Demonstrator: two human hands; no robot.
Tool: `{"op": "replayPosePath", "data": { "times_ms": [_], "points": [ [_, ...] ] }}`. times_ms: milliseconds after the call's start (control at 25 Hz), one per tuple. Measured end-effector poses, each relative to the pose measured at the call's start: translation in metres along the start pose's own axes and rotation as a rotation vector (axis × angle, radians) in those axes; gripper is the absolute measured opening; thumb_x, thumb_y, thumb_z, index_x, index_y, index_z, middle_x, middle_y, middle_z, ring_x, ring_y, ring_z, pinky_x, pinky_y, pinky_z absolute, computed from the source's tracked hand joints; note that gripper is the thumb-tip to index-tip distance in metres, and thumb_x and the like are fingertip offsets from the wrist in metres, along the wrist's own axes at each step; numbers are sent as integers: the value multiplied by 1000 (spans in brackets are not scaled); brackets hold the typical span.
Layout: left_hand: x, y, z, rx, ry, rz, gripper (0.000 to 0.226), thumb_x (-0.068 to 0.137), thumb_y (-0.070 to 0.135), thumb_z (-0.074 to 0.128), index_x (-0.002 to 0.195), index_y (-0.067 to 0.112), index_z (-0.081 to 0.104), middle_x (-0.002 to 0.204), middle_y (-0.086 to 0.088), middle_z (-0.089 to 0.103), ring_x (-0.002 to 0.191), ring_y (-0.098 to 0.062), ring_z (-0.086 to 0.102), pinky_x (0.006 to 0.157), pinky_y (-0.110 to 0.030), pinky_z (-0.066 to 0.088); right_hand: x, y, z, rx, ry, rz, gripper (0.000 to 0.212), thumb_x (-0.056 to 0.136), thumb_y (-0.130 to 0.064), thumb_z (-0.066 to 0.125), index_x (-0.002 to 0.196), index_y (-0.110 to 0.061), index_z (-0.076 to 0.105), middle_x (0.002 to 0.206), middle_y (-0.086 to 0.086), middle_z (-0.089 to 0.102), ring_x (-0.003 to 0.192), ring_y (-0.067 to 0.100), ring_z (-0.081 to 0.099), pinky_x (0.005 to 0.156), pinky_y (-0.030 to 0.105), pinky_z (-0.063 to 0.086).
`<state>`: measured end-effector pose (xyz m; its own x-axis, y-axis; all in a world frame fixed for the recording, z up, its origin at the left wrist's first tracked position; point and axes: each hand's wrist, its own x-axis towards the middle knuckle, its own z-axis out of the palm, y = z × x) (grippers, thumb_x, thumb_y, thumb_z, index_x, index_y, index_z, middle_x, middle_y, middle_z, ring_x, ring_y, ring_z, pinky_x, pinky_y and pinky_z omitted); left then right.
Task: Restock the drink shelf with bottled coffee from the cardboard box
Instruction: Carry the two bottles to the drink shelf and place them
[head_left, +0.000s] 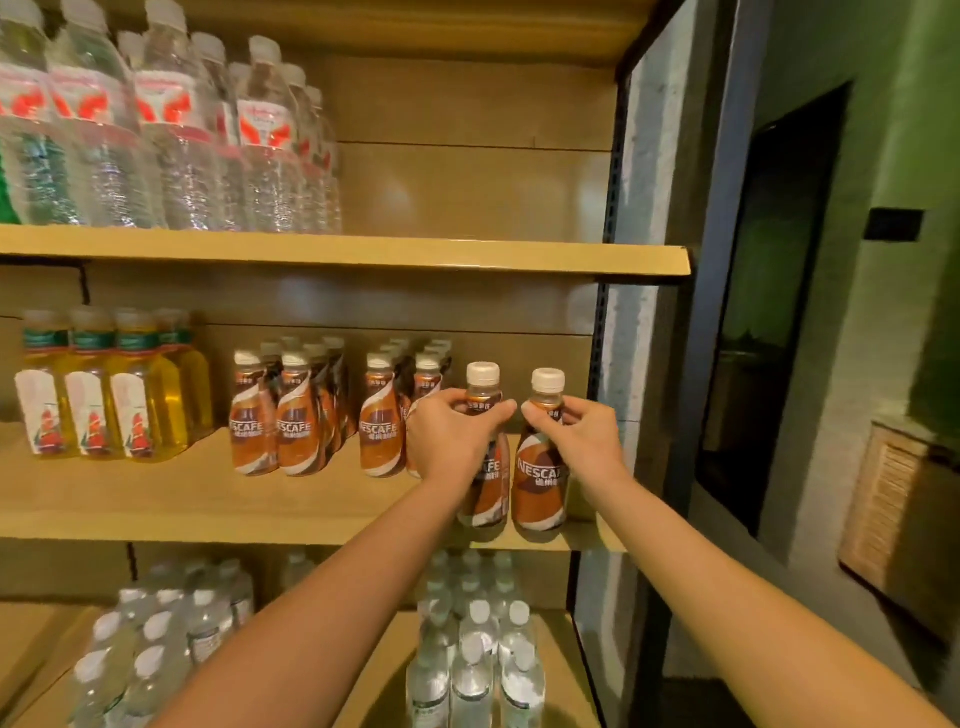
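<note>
Our left grip (452, 436) clasps the left coffee bottle (491, 501), our right grip (582, 435) the right coffee bottle (540, 486): brown, white-capped, upright on the shelf (208, 501).

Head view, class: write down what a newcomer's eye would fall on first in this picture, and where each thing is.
The left hand grips the left coffee bottle and the right hand the right coffee bottle by their necks, side by side and upright at the front right of the middle shelf. To their left stand rows of matching coffee bottles, then yellow drinks; water bottles line the upper shelf on its left side.
</note>
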<state>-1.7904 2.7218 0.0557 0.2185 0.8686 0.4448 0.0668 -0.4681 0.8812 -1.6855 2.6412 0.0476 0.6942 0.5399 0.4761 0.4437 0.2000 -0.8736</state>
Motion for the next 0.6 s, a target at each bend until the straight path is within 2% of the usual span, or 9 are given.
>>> {"op": "replayPosePath", "data": {
  "times_ms": [80, 280, 440, 600],
  "points": [
    [14, -5, 15, -4, -6, -11, 29, 67, 41, 80, 80, 19, 64, 72, 8, 62, 70, -8, 58, 57, -23, 42, 16, 4, 2, -29, 45, -2, 10, 78, -26, 74, 80, -27, 64, 82, -3, 69, 81, 12, 66, 79, 33, 55],
    [44, -20, 42, 8, 2, -11, 36, 67, 43, 79, 87, 19, 62, 86, 3, 67, 83, -15, 62, 68, -30, 49, 49, 22, 11, -66, 94, 24, 11, 80, -28, 72, 86, -25, 63, 83, -6, 67, 82, 11, 65, 78, 29, 53],
    [59, -31, 56, 42, -4, 37, 35, 68, 45, 78, 85, 21, 58, 83, 6, 62, 81, -13, 59, 65, -26, 44, 66, 39, 19, -79, 109, 50, 11, 79, -29, 72, 86, -26, 64, 83, -7, 67, 85, 13, 67, 78, 30, 54],
    [65, -40, 65, 56, -1, 91, 38, 68, 47, 77, 85, 18, 59, 80, 6, 61, 76, -12, 57, 61, -24, 41, 72, 48, 19, -84, 101, 2, 8, 80, -29, 71, 82, -31, 63, 86, -5, 70, 87, 12, 67, 78, 30, 55]
  ]
}}
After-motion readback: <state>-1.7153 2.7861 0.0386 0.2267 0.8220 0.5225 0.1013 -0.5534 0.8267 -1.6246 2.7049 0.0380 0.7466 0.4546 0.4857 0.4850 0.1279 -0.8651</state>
